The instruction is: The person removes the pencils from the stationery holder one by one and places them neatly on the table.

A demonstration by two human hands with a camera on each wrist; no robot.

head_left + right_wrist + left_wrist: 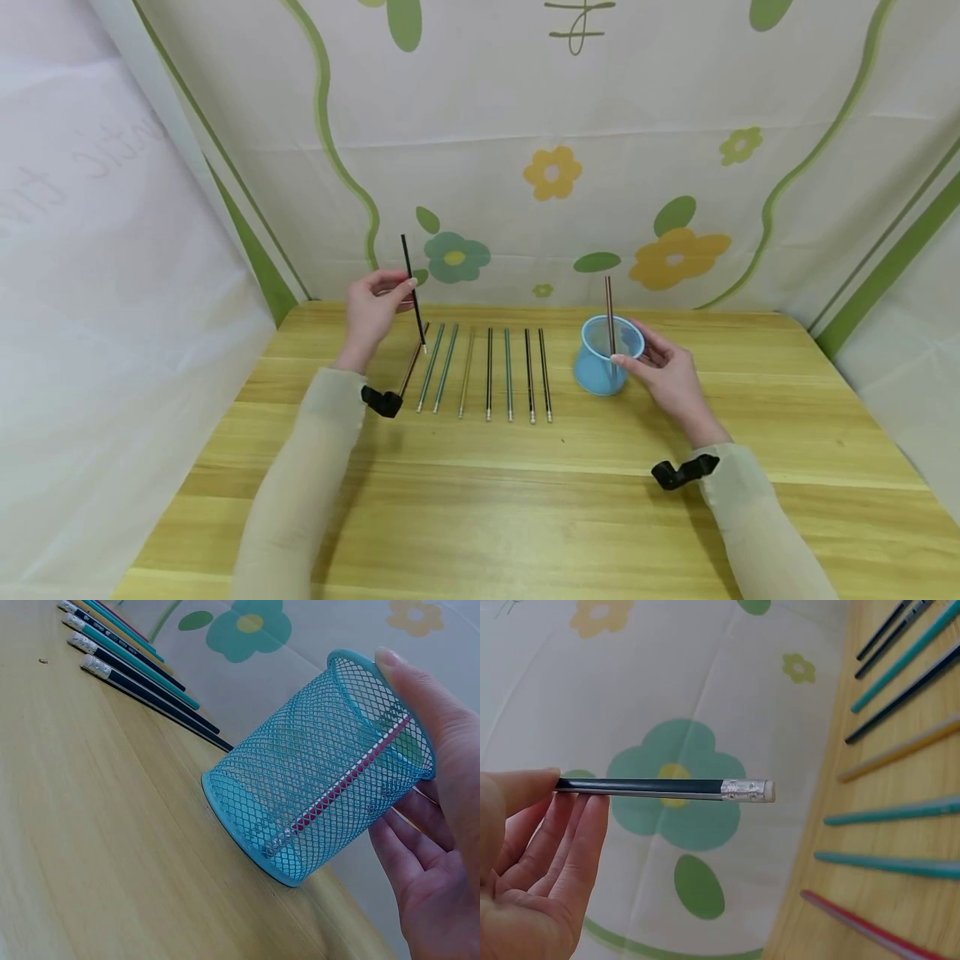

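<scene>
A black pencil (414,292) is pinched between the thumb and fingers of my left hand (372,312), above the left end of a row of pencils. Its white eraser (769,792) points down in the head view. My right hand (671,379) grips a blue mesh pencil cup (592,377) by its rim and side, thumb at the rim. Inside the cup leans a red pencil (334,791), its eraser end at the bottom. Between the hands several pencils lie side by side: a red one (412,367), teal ones (446,367), a yellow one (467,373) and black ones (529,375).
The wooden table (480,517) stretches in front of both arms. A white cloth (465,108) with printed flowers hangs behind the table's far edge, and pale cloth walls stand on both sides. A small dark speck (562,440) lies near the row.
</scene>
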